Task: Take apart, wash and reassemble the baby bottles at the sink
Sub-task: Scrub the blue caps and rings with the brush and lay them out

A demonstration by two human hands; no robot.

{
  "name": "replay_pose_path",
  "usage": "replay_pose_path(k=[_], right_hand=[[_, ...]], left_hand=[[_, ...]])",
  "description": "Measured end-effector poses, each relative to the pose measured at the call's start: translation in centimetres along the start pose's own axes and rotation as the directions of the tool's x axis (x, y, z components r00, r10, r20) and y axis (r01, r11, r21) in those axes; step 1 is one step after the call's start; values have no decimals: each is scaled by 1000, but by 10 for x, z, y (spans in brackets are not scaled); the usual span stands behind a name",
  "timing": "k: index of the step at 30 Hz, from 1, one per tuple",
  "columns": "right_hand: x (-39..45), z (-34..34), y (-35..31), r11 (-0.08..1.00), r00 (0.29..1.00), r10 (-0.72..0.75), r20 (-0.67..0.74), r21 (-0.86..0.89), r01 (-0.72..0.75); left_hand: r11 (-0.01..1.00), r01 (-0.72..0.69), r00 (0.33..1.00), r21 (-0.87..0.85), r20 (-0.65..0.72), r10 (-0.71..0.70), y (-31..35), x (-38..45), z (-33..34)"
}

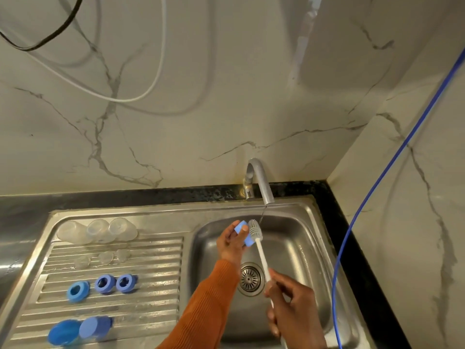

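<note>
My left hand (231, 244) grips a light blue bottle cap (245, 235) over the sink basin (297, 250). My right hand (292, 308) holds the white handle of a bottle brush (259, 244), whose bristled head touches the cap. A thin stream of water falls from the tap (261, 182) just behind the brush. On the draining board (156, 285) lie three clear bottles (98, 230), three clear teats (105, 256), three blue screw rings (104, 284) and two blue caps (80, 329).
A blue hose (377, 182) hangs down the right wall past the sink's right rim. The drain strainer (250, 278) sits in the basin floor. A black stone counter edge (125, 195) runs behind the sink. White and black cables (100, 71) hang on the marble wall.
</note>
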State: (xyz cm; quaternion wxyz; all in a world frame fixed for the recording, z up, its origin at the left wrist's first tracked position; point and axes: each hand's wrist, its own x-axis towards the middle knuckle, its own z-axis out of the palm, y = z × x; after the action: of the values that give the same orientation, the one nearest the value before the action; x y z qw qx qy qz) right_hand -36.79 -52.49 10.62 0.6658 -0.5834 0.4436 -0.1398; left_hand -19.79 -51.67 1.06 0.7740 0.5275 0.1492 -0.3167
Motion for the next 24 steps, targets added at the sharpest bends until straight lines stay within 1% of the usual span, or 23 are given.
replay_pose_path(k=[2, 3, 6, 8, 9, 10, 12, 14, 15, 17, 19, 22, 24], right_hand=[[14, -4, -7, 999, 1000, 8, -27, -49, -9], [15, -5, -7, 999, 1000, 6, -23, -49, -7], [-2, 5, 1, 1000, 1000, 7, 1, 14, -7], [-7, 9, 7, 998, 999, -6, -37, 58, 8], [-1, 10, 7, 999, 999, -9, -52, 53, 12], [7, 9, 4, 999, 998, -18, -60, 33, 20], [19, 8, 1, 998, 998, -56, -19, -14, 56], [18, 11, 7, 996, 998, -64, 28, -60, 65], [12, 13, 15, 994, 998, -64, 21, -92, 66], [4, 12, 30, 989, 996, -82, -40, -123, 77], [12, 10, 31, 990, 991, -93, -95, -113, 82], [35, 6, 15, 989, 991, -96, -89, -119, 85], [36, 8, 12, 989, 992, -85, -98, -131, 72]], left_hand=[[998, -24, 1000, 57, -12, 25, -10, -4, 4], [999, -17, 999, 50, -38, 18, -13, -5, 6], [991, 57, 990, -121, -122, -71, -4, 2, 8], [979, 108, 981, -175, -139, -133, -1, 4, 9], [974, 135, 976, -183, -143, -162, -1, 2, 10], [968, 166, 969, -186, -151, -195, -4, -1, 12], [951, 221, 949, -215, -179, -261, -12, -5, 15], [935, 248, 936, -255, -187, -299, -10, -3, 17], [929, 254, 934, -269, -181, -308, -7, 1, 17], [925, 274, 933, -263, -160, -322, -1, 9, 20], [923, 306, 930, -236, -133, -342, -3, 9, 25], [903, 402, 902, -154, -102, -419, -19, 1, 30], [886, 441, 885, -141, -98, -456, -24, -2, 31]])
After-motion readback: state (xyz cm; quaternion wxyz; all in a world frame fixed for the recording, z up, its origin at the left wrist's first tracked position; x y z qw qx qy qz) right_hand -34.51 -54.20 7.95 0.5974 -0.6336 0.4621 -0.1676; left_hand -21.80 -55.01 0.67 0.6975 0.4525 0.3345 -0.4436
